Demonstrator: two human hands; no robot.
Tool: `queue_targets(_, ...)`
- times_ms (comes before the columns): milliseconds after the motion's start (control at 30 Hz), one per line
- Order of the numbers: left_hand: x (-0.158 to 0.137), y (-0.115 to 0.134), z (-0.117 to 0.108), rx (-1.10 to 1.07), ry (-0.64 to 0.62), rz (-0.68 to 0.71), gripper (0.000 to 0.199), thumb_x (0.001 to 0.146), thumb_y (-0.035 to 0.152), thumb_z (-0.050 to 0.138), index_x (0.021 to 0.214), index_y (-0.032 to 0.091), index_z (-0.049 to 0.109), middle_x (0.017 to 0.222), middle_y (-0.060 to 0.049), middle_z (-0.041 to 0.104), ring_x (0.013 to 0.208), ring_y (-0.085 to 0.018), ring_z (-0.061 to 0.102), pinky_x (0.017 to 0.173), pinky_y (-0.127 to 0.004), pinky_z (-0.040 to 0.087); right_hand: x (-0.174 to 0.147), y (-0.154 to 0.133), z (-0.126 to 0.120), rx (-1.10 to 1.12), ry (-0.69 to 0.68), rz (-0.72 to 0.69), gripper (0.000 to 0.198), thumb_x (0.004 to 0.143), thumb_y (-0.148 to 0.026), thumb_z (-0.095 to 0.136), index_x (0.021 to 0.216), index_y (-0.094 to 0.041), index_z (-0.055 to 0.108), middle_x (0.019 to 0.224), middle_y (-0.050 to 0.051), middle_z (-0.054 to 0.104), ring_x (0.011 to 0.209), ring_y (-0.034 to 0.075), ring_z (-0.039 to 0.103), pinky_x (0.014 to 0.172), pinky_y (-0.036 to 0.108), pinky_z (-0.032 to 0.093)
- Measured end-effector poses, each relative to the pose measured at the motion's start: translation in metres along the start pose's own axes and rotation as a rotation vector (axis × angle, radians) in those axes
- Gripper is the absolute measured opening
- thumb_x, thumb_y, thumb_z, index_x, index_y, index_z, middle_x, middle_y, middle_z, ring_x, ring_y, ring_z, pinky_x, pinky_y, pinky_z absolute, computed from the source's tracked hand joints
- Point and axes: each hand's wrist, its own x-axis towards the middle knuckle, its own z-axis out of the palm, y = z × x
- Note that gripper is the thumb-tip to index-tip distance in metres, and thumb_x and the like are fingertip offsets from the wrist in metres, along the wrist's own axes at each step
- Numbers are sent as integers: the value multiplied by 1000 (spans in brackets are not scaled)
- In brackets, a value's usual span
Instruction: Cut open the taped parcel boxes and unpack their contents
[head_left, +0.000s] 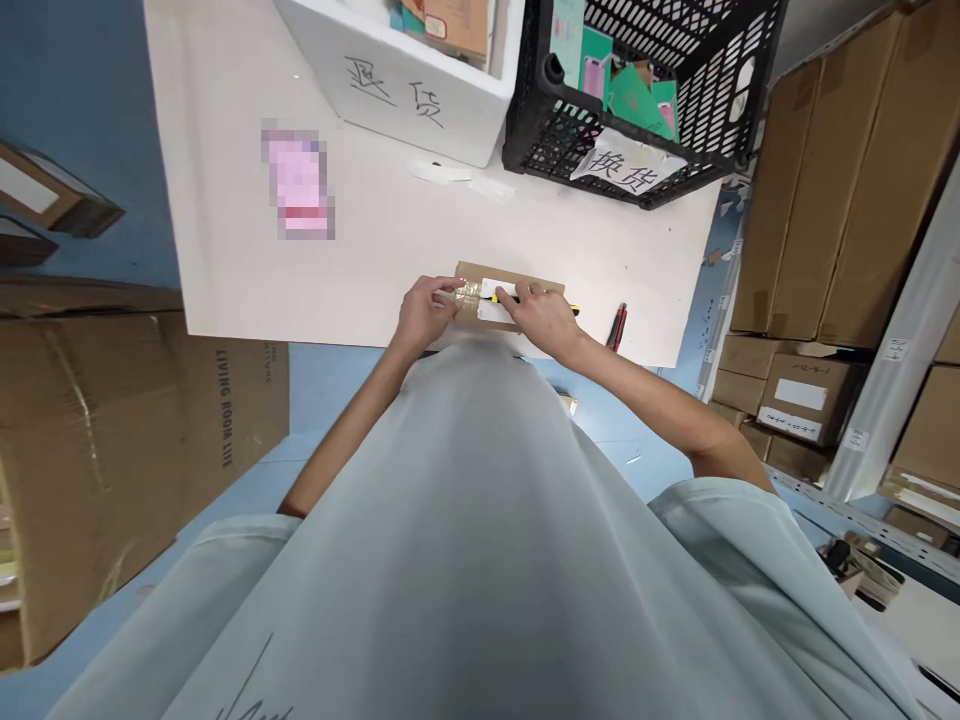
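Observation:
A small flat cardboard box (469, 272) with a white label (495, 311) and clear tape on its left end lies at the table's front edge. My left hand (427, 312) grips that taped end between thumb and fingers. In my right hand (546, 318) is a slim yellow and black utility knife (575, 310), its tip pointing left over the label towards the tape. The fingers wrap around its middle and hide most of it. To the right a red and black utility knife (617, 327) rests on the table.
On the white table (375, 260) stand a white foam box (405, 95) and a black plastic crate (637, 165) holding green packages. A blurred pink item (300, 185) lies at the left. Large cardboard boxes (135, 400) stand left, and stacked cartons (817, 180) fill shelves at the right.

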Motion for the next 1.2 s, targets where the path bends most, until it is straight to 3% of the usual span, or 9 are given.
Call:
queue_targets(133, -7, 9, 4, 33, 54, -30, 37, 89, 25, 78, 125, 24, 85, 130, -9, 76, 91, -21, 72, 91, -38, 65, -22, 30, 17, 26, -21, 26, 68, 110, -5, 34, 177, -16, 42, 144, 28, 71, 128, 37, 66, 89, 41, 54)
queue_targets(433, -16, 30, 18, 87, 109, -111, 36, 88, 28, 77, 123, 24, 85, 130, -9, 79, 86, -19, 74, 85, -36, 67, -75, 95, 65, 107, -48, 90, 77, 104, 1, 38, 178, -19, 46, 137, 26, 74, 118, 37, 69, 86, 44, 53)
queue_targets(600, -18, 43, 27, 135, 152, -129, 34, 91, 31, 76, 124, 25, 84, 134, -9, 80, 91, -20, 76, 84, -35, 66, -71, 103, 78, 137, -27, 82, 75, 103, 2, 40, 176, -16, 48, 137, 26, 73, 115, 35, 69, 82, 41, 51)
queue_targets(733, -16, 56, 36, 204, 251, -166, 29, 91, 41, 82, 115, 25, 82, 128, -7, 82, 93, -21, 77, 87, -34, 63, -68, 104, 75, 136, -12, 60, 71, 105, 0, 44, 175, -13, 47, 135, 25, 73, 117, 33, 68, 82, 38, 48)
queue_targets(933, -10, 64, 42, 205, 275, -233, 24, 87, 37, 87, 105, 24, 78, 120, -6, 82, 93, -23, 76, 81, -33, 60, -81, 105, 74, 130, -25, 56, 72, 103, 6, 39, 172, -13, 48, 134, 22, 74, 115, 30, 68, 79, 36, 46)
queue_targets(1067, -8, 59, 38, 202, 295, -217, 23, 87, 36, 85, 105, 24, 76, 120, -6, 81, 100, -24, 77, 85, -34, 63, -88, 128, 104, 124, -32, 138, 57, 107, 1, 40, 159, -11, 59, 135, 25, 73, 119, 33, 68, 85, 37, 47)
queue_targets(1133, -8, 51, 29, 193, 327, -184, 23, 88, 36, 83, 106, 23, 75, 118, -7, 81, 109, -25, 77, 89, -34, 65, -92, 145, 127, 128, -115, 208, 48, 110, -1, 38, 148, -7, 66, 137, 29, 72, 124, 35, 69, 89, 39, 48)
queue_targets(1200, -8, 41, 16, 173, 366, -166, 24, 90, 38, 81, 107, 22, 74, 118, -9, 82, 116, -26, 77, 92, -34, 65, -97, 158, 150, 198, -187, 249, 46, 112, -6, 42, 153, -7, 63, 139, 29, 72, 123, 36, 71, 88, 39, 50)
